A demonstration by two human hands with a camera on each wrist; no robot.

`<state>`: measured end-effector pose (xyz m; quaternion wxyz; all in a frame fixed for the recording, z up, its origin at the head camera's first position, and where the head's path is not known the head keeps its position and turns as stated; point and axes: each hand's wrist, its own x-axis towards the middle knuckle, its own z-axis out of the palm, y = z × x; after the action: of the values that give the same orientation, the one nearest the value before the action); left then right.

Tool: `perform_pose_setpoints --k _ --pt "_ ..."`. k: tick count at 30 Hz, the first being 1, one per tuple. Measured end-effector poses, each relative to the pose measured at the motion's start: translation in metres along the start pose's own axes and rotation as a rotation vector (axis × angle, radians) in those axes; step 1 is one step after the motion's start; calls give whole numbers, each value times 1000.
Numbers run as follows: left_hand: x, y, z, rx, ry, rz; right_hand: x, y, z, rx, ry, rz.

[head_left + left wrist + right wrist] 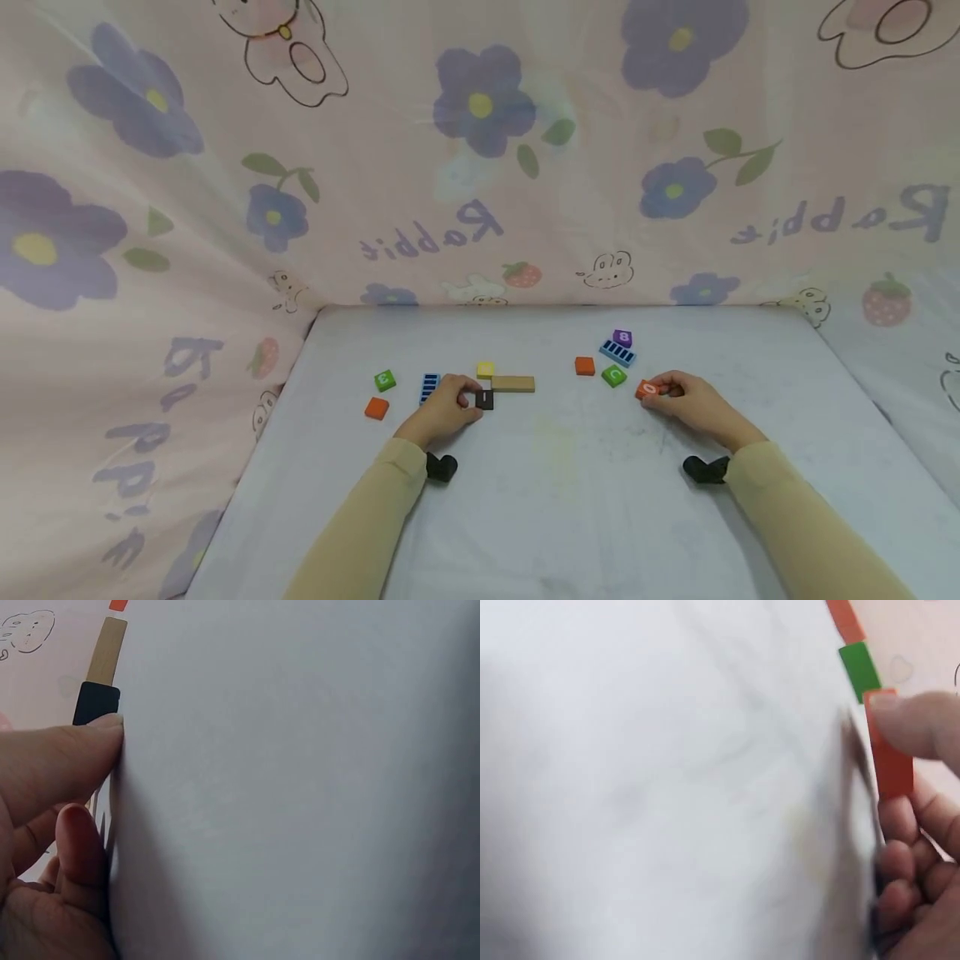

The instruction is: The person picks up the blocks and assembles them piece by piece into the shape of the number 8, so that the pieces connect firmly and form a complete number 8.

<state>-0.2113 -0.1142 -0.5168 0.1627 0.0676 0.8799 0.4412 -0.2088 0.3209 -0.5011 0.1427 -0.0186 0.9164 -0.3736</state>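
Observation:
In the head view my left hand point(446, 408) has thumb and forefinger at the left side of a small black tile point(484, 400) with a white mark, pinching it. The left wrist view shows the thumb tip against the black tile point(97, 703). A tan wooden bar point(513, 384) and a yellow tile point(486, 369) lie just beyond it. My right hand point(693, 406) pinches an orange tile point(647, 389) marked 0 between thumb and fingers; it stands on edge in the right wrist view. Close beside it lies a green tile point(614, 376).
Left of my left hand are a green tile point(385, 381), an orange tile point(377, 407) and a blue slotted piece point(430, 387), partly covered by the hand. At the back right sit another orange tile point(584, 366), a second blue slotted piece point(617, 352) and a purple tile point(622, 337).

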Motion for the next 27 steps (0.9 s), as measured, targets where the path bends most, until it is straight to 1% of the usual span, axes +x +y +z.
perform_pose_setpoints --k 3,6,10,14,18,23,27 --pt "1 0 0 -1 -4 -4 3 -8 -3 -5 21 -31" --pt "1 0 0 8 -2 -4 9 -22 -5 2 38 -48" --pt "1 0 -1 27 21 -6 20 -45 2 12 43 -80" --pt "-1 2 -1 32 29 -7 33 -63 17 13 33 -131" --pt "-1 4 -2 23 25 -4 42 -75 34 17 33 -167" --pt "0 4 -1 31 30 6 48 -87 57 34 27 -187" --pt "0 3 1 36 36 0 53 -93 75 17 9 -175"
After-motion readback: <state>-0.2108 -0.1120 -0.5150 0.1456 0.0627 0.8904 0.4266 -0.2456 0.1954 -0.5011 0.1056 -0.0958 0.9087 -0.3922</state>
